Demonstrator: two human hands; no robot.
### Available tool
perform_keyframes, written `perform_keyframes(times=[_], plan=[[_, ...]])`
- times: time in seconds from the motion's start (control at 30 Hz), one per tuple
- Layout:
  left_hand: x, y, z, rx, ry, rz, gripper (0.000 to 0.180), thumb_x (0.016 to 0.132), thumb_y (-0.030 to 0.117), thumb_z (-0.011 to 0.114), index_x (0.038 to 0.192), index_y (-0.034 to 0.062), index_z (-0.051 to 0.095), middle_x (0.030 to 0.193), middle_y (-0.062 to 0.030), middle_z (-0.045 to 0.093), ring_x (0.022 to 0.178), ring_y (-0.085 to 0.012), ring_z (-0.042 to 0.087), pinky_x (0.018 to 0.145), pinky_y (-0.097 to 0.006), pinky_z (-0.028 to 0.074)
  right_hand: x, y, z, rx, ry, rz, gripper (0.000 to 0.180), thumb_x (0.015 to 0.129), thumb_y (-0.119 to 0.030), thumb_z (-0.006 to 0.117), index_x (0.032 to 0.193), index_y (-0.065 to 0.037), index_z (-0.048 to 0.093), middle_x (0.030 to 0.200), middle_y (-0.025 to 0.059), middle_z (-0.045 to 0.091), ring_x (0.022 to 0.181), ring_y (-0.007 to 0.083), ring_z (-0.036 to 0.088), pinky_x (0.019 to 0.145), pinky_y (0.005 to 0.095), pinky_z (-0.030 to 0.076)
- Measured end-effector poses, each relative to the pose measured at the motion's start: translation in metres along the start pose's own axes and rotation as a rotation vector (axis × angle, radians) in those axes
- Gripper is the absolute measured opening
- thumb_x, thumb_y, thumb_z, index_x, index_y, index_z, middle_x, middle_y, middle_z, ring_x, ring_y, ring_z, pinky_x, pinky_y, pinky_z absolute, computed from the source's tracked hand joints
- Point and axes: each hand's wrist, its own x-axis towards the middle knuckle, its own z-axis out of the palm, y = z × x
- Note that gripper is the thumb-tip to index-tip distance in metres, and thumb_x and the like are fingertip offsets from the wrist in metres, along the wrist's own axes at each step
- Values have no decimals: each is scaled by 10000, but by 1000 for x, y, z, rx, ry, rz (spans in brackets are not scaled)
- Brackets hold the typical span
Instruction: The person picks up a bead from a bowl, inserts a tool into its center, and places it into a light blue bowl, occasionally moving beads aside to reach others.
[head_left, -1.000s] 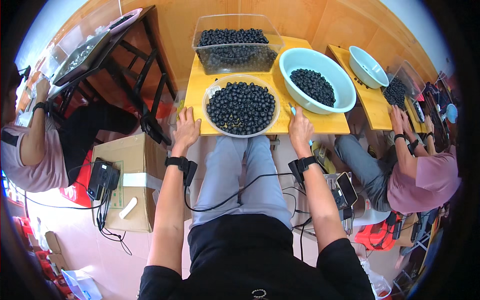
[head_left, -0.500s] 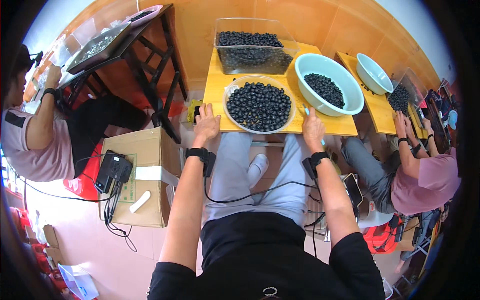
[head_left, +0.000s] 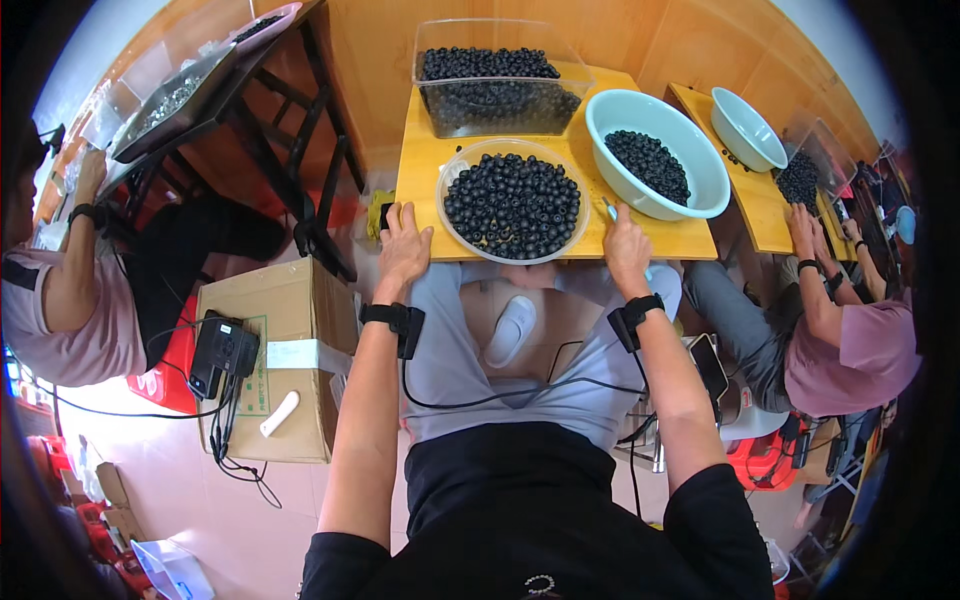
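left hand [head_left: 403,245] rests flat on the near edge of the small yellow table [head_left: 420,190], fingers spread loosely and holding nothing; from my seat it looks like it is steadying me against the tabletop. right hand [head_left: 625,250] sits on the same edge at about 3 o'clock from the left, curled narrow around a thin pale-blue tool [head_left: 610,210] whose tip points toward 12 o'clock; i cannot tell what kind of tool it is. between the two hands, at 12 o'clock from my lap, lies the shallow clear dish [head_left: 455,170] heaped with dark round berries [head_left: 512,205], close enough for either hand to reach. at 1 o'clock from the dish stands a pale-blue basin [head_left: 700,175] with fewer berries in it, its rim just beside the dish. at 12 o'clock, farther back, a clear tub [head_left: 430,60] holds a deep load of the same berries. black wrist bands [head_left: 395,318] with cables run back along both forearms. other people work at 9 and 3 o'clock.
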Motion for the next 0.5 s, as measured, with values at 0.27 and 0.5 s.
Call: perform_keyframes(times=[0.27,0.5], plan=[[-2,5,-4,11,-13,14,577,898,313,512,1393,94,311,1463,-108,243,1192,-422,426,969,-498,409,0,3,-2,-4,-4,-5,201,880,-126,473,1072,-95,523,744,197,657,670,408,640,590,526,500],[1,1,-1,-22,-4,49,582,897,297,524,1394,93,301,1454,-153,254,1204,-457,412,993,-492,391,2,2,-2,5,-27,4,162,877,-118,477,1032,-94,516,803,180,666,682,407,642,592,521,496]])
